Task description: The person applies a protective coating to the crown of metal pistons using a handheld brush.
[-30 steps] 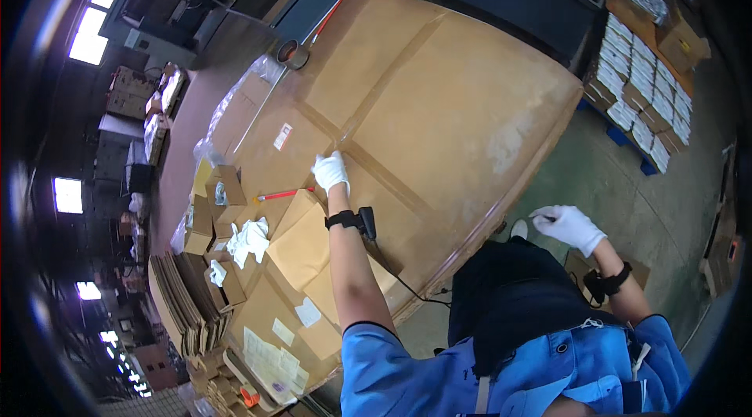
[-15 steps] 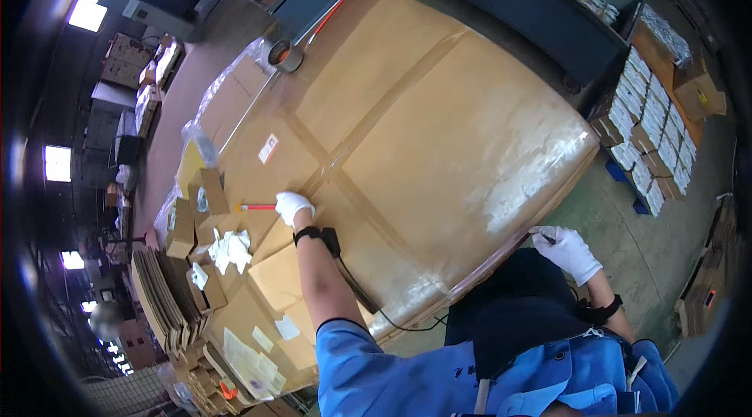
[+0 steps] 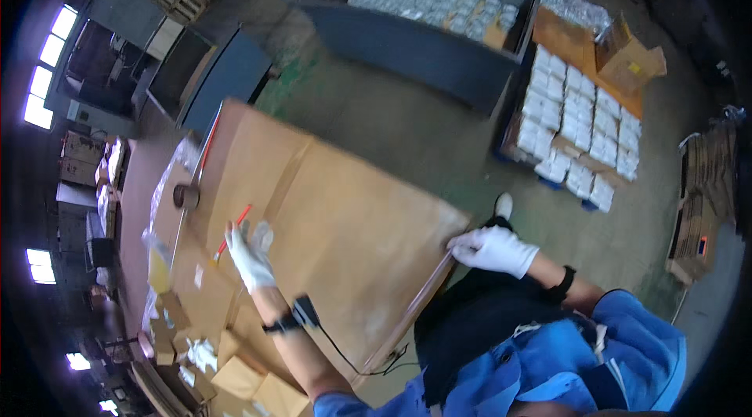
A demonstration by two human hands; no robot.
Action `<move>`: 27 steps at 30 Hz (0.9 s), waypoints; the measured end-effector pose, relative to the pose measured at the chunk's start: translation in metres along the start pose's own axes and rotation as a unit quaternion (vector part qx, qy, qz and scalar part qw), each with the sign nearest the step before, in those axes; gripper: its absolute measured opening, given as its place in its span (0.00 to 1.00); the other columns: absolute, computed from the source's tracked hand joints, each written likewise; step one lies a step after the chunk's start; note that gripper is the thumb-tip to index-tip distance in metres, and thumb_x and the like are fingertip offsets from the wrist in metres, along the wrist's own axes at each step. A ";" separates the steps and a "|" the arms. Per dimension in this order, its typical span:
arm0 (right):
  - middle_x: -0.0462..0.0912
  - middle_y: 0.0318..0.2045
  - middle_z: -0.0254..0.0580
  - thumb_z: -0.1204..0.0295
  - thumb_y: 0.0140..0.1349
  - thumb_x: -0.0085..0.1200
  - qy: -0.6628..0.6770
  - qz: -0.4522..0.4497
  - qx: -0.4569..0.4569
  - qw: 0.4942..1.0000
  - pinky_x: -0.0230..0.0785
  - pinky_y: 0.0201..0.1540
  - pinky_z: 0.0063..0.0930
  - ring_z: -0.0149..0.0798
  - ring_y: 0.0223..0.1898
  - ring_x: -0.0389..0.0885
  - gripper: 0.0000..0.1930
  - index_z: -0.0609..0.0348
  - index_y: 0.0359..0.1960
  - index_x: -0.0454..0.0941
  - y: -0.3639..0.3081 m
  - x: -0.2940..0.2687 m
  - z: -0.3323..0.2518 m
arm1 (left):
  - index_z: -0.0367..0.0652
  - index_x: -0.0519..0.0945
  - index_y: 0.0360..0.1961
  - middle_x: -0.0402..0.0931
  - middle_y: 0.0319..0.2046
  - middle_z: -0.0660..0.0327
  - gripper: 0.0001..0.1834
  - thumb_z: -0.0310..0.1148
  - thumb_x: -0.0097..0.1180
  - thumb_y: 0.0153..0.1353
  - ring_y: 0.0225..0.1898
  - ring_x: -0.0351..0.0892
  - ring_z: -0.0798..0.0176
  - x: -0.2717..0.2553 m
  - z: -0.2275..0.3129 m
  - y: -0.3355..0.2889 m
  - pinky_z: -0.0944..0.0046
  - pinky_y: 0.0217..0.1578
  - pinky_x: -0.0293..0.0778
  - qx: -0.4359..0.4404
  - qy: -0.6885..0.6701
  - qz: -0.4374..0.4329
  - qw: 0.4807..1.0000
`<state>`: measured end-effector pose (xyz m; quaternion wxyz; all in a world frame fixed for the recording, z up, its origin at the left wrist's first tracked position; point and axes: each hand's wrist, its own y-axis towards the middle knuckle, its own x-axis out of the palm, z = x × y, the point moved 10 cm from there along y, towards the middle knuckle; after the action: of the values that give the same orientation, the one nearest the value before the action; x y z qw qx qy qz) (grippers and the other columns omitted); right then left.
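My left hand (image 3: 252,260), in a white glove, is over the cardboard-covered tabletop (image 3: 329,205). Its fingers close around a slim red stick-like tool (image 3: 244,212) with a yellowish end; its exact kind is unclear. A clear, roundish piece (image 3: 263,237) shows beside those fingers. My right hand (image 3: 492,251), gloved in white too, is at the table's near right corner. Its fingertips are pinched together by the edge, and whatever they hold is hidden. A brown tape roll (image 3: 186,197) stands at the table's far left.
Small open cartons (image 3: 168,323), white cloths (image 3: 202,356) and brown cardboard pieces (image 3: 237,378) lie at the lower left. Beyond the table stands a dark blue bin (image 3: 407,48) of round pale items. White packs (image 3: 576,115) fill a pallet at right, near flattened cartons (image 3: 693,221).
My view has turned rightward, bringing more of the bin and pallet in. My left hand, with the red tool, has moved farther along the table; my right hand has shifted to the table's corner.
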<state>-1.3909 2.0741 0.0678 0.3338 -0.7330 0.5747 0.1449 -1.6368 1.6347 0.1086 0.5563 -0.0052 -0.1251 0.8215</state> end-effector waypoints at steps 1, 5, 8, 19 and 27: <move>0.89 0.39 0.48 0.53 0.68 0.51 0.004 -0.023 0.005 1.000 0.79 0.51 0.45 0.52 0.41 0.88 0.19 0.45 0.52 0.86 0.006 -0.025 0.019 | 0.52 0.66 0.69 0.72 0.61 0.49 0.31 0.51 0.57 0.71 0.43 0.84 0.52 0.053 -0.005 -0.037 0.56 0.40 0.84 -0.024 -0.054 -0.025 0.998; 0.89 0.40 0.48 0.54 0.66 0.49 -0.101 -0.116 0.037 0.987 0.79 0.51 0.44 0.52 0.42 0.88 0.20 0.45 0.52 0.86 0.008 -0.127 0.100 | 0.51 0.73 0.64 0.78 0.56 0.50 0.25 0.46 0.58 0.71 0.36 0.85 0.55 0.274 -0.063 -0.183 0.64 0.32 0.83 -0.147 -0.177 -0.114 0.967; 0.89 0.43 0.46 0.52 0.66 0.49 -0.018 -0.034 0.087 0.995 0.79 0.51 0.41 0.51 0.43 0.88 0.20 0.44 0.52 0.86 0.013 -0.226 0.158 | 0.48 0.73 0.62 0.77 0.57 0.46 0.21 0.45 0.55 0.73 0.39 0.84 0.52 0.442 -0.132 -0.255 0.64 0.30 0.82 -0.352 -0.254 -0.211 0.876; 0.90 0.43 0.40 0.55 0.70 0.55 0.148 0.054 0.118 0.980 0.77 0.50 0.31 0.38 0.44 0.88 0.18 0.51 0.52 0.86 0.110 -0.346 0.270 | 0.42 0.78 0.56 0.82 0.43 0.55 0.13 0.27 0.50 0.73 0.32 0.83 0.62 0.669 -0.175 -0.104 0.64 0.29 0.81 -0.135 -0.020 -0.364 0.921; 0.88 0.41 0.53 0.63 0.64 0.58 -0.069 0.333 0.174 0.924 0.79 0.50 0.43 0.55 0.43 0.86 0.13 0.54 0.45 0.88 0.308 -0.474 0.360 | 0.46 0.85 0.49 0.86 0.41 0.50 0.14 0.32 0.52 0.65 0.34 0.87 0.51 0.903 -0.227 0.234 0.55 0.36 0.82 0.341 0.518 -0.340 0.706</move>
<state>-1.7598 2.6274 -0.0138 0.4279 -0.4180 0.7772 0.1955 -2.1606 2.4244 -0.0427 0.7393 -0.1968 0.4785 0.4309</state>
